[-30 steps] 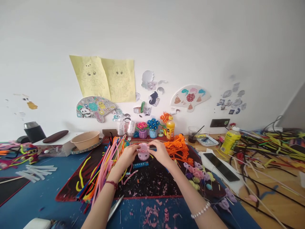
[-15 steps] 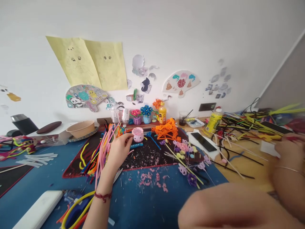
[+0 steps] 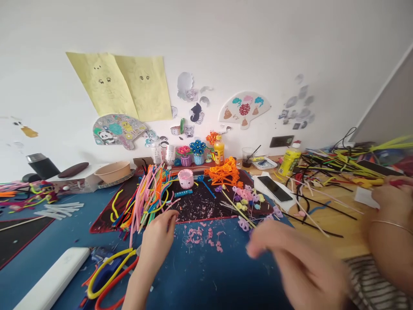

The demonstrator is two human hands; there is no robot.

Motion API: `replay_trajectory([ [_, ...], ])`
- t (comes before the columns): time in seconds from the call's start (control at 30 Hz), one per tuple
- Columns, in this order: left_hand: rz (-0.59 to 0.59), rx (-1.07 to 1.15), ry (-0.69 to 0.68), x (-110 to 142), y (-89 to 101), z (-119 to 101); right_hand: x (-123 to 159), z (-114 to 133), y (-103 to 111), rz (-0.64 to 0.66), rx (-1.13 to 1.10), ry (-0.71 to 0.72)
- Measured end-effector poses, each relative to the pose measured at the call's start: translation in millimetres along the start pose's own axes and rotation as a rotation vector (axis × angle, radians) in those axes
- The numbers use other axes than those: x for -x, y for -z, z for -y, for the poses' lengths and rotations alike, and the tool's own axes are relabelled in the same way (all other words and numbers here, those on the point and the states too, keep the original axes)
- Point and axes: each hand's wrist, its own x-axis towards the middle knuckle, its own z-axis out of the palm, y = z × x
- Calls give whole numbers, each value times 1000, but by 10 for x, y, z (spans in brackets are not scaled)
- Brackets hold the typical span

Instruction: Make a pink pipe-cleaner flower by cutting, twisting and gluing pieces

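The small round pink pot, fuzzy-looking (image 3: 186, 180), stands on the dark red-edged mat (image 3: 106, 220), clear of both hands. Probably light and squashable; cup its wall gently. Left hand (image 3: 159, 232) half-curled, right hand (image 3: 298, 256) blurred: I can't tell whether either grips anything.

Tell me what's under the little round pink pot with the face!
The round pink pot stands on a flat, red-edged black mat. The mat shows beside it; the spot directly beneath its base is covered, so I can't see that.
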Motion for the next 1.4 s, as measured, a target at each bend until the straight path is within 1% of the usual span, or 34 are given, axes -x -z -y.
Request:
replay_trajectory([
  [0.07,6,-49,9,113,-106,64,31,-361,-183,80,19,-150],
  [0.13,23,-95,5,203,-199,105,155,-710,-374,235,106,-285],
  [0.17,33,-115,-1,236,-237,114,227,-856,-458,307,139,-325],
  [0.23,51,-151,-10,274,-292,111,341,-1071,-592,417,195,-357],
  [0.33,75,-239,-47,283,-344,78,364,-1222,-727,529,262,-324],
  [0.43,107,-323,-117,302,-386,32,299,-1255,-829,588,307,-246],
  [0.53,147,-278,-202,378,-412,-35,289,-1215,-895,622,294,-194],
  [0.67,153,-104,-348,483,-368,-127,292,-1115,-879,721,136,-230],
  [0.73,152,-63,-392,478,-316,-130,224,-1114,-853,728,85,-266],
  [0.8,132,-77,-354,422,-274,-89,109,-1173,-854,680,133,-294],
  [0.87,97,-125,-246,324,-263,-23,-12,-1268,-902,657,224,-296],
  [0.93,93,-180,-138,201,-286,33,-91,-1352,-989,687,292,-268],
  [1.0,133,-231,-87,77,-326,54,-96,-1384,-1075,733,319,-228],
  [1.1,215,-289,-87,-68,-384,22,21,-1313,-1121,758,285,-187],
  [1.17,253,-302,-105,-117,-413,-2,124,-1218,-1080,755,221,-180],
  [1.23,260,-285,-116,-135,-438,-3,185,-1131,-1006,777,129,-184],
  [1.33,235,-262,-124,-136,-473,22,145,-1096,-912,799,22,-226],
  [1.4,231,-286,-129,-132,-488,18,55,-1163,-901,743,57,-269],
])
